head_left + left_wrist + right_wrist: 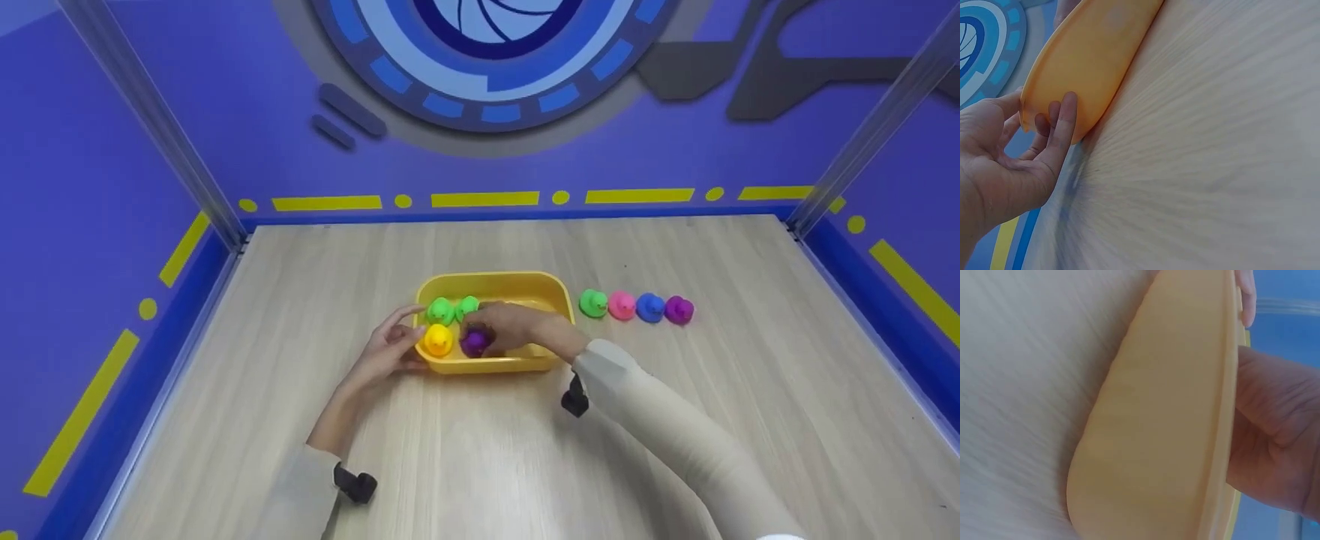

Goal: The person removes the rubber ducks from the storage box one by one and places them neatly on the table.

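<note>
In the head view a yellow plastic tub [495,365] stands on the table. My left hand [386,351] grips its left end, the thumb at the rim and the fingers against the outer wall [1095,73]. Reaching over the tub's right side, my right hand [510,324] holds a purple rubber duck [475,343] low inside the tub. Beside that duck sit a yellow duck [438,340], a green duck [440,311] and another green duck [466,307]. In the right wrist view the tub's wall [1157,410] hides my fingertips and the ducks.
Right of the tub, a row holds a green duck [593,304], a pink duck [622,306], a blue duck [650,307] and a purple duck [679,310]. Blue-purple panels [487,169] wall the wooden table [480,450] at the back and both sides.
</note>
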{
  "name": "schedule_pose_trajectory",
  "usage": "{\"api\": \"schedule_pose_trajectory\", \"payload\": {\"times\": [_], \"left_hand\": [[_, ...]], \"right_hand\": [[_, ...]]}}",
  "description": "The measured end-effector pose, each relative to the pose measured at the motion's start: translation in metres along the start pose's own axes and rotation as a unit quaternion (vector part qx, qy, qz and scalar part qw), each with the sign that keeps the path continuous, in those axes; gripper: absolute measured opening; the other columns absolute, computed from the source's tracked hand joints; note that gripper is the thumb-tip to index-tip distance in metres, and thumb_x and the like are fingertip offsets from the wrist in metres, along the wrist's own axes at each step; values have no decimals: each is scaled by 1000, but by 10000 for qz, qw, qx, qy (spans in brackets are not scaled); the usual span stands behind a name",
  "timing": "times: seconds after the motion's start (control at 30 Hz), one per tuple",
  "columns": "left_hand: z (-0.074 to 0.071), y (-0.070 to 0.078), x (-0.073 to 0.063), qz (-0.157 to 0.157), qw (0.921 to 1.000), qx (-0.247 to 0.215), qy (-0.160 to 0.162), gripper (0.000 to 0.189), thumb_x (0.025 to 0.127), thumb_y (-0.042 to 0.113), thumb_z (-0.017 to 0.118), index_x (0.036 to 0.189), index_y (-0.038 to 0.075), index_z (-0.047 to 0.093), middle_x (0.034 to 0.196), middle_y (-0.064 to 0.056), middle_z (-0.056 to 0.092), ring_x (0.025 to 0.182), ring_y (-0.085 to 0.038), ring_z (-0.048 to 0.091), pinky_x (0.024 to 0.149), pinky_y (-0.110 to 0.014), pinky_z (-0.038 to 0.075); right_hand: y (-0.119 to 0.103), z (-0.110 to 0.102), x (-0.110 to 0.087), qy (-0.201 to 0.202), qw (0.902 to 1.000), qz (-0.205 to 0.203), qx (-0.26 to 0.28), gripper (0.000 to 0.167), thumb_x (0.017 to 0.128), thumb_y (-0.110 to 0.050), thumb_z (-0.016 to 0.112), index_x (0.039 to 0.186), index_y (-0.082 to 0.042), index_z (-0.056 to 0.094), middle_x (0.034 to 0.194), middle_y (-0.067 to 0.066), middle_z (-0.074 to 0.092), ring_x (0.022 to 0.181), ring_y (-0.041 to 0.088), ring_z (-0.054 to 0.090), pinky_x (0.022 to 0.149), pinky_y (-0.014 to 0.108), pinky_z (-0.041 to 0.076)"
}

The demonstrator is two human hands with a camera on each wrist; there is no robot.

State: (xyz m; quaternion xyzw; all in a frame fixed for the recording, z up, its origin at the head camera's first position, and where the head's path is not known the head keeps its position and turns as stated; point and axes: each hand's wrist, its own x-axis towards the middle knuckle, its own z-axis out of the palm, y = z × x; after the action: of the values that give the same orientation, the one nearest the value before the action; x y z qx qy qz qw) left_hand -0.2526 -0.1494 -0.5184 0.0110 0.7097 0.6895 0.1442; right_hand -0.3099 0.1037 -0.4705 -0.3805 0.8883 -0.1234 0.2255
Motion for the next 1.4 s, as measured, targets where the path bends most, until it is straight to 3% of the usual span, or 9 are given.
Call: {"api": "schedule_pose_trajectory", "payload": {"times": [0.37,0.57,0.87,1.17,1.4], "left_hand": [[1,1,-2,11,10000,52,24,46,105,24,59,150,18,48,104,-9,55,78,-20,68,78,-40,65],[1,1,-2,65,9999,98,-24,47,105,25,59,150,18,47,103,-8,56,78,-19,69,79,-40,65],[1,2,-1,16,9994,330,37,47,105,28,60,150,19,48,107,-10,56,80,-16,67,81,-40,65],[3,4,-1,-36,9998,189,-13,49,105,24,60,151,18,46,104,-8,54,78,-16,64,79,-38,65],[0,3,0,-107,9998,137,48,46,105,24,60,150,21,48,105,-8,54,79,-17,66,78,-37,65]], "right_hand": [[-3,5,2,222,9985,-22,-491,38,96,-23,74,132,-24,63,127,2,66,111,21,59,109,40,51],[-1,4,-1,391,9972,-358,-529,29,94,-21,75,123,-21,68,120,2,70,108,20,62,106,38,53],[5,-2,-11,395,9972,-614,-133,32,92,-22,78,123,-14,71,117,4,73,102,20,66,98,35,58],[12,-13,-35,776,9936,-757,320,39,90,-18,80,126,-6,70,118,11,74,103,25,69,92,42,61],[18,-23,-54,1011,9919,-486,601,40,89,-19,82,125,-11,69,119,7,72,106,23,68,92,39,61]]}}
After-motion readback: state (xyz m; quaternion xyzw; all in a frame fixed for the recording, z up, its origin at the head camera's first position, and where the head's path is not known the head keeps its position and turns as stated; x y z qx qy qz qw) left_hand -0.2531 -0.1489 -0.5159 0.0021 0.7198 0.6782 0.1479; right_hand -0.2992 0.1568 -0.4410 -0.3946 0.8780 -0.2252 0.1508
